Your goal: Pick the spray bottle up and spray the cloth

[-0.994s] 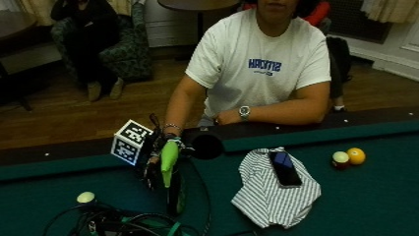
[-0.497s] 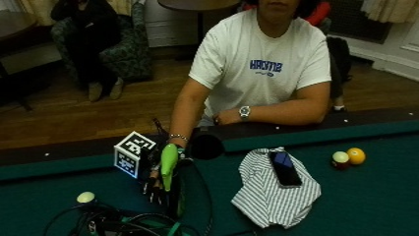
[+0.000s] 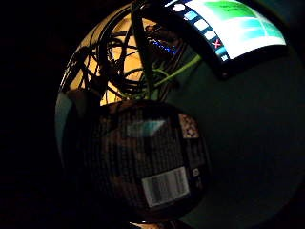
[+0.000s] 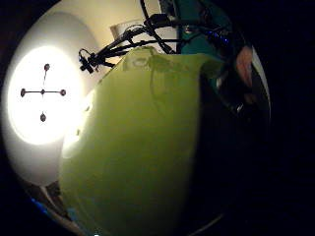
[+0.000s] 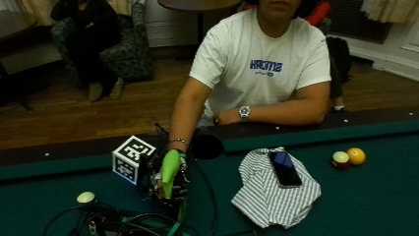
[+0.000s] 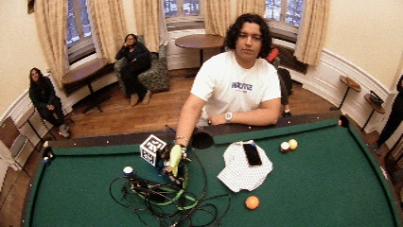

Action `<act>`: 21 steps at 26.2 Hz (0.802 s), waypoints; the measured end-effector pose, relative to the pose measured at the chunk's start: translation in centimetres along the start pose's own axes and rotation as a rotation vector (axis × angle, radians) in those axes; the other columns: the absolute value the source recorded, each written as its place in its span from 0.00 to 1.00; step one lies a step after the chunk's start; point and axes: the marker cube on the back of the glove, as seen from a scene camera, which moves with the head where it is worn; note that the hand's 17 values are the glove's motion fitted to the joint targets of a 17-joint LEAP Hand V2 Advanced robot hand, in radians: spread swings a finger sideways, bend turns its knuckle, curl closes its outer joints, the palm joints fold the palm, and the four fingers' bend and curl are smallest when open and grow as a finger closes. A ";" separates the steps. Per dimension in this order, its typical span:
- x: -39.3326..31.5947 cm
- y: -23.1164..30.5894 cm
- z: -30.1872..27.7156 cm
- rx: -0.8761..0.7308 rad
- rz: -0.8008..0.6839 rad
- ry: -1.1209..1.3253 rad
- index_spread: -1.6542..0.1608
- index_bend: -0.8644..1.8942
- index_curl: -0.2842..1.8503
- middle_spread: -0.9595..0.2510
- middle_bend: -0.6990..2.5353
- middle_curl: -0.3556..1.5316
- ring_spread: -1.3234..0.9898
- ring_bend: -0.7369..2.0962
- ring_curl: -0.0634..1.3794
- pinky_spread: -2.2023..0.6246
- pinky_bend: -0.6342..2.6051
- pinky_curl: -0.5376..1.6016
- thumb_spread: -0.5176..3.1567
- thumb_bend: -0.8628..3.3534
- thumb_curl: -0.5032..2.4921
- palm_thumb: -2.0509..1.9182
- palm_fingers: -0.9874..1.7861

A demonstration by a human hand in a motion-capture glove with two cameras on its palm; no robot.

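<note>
Lime-green spray bottle (image 5: 170, 172) apparently upright on felt, striped cloth (image 5: 272, 194) crumpled well apart

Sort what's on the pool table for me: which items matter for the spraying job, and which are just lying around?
Job items: spray bottle, gripped by the gloved right hand; striped cloth.

Lying about: phone on the cloth; two balls near the rail; orange ball; white ball.
</note>
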 end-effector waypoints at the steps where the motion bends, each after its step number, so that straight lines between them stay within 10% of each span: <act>1: -0.4 0.1 0.0 -0.001 -0.013 -0.020 0.74 0.42 0.27 0.65 0.35 0.43 0.49 0.51 0.31 0.73 0.31 0.41 0.39 0.22 0.31 0.69 0.79; 21: -25.1 8.3 -4.7 -0.257 -0.353 0.029 0.77 0.46 0.36 0.63 0.43 0.49 0.48 0.52 0.37 0.67 0.33 0.44 0.27 0.20 0.38 0.75 0.86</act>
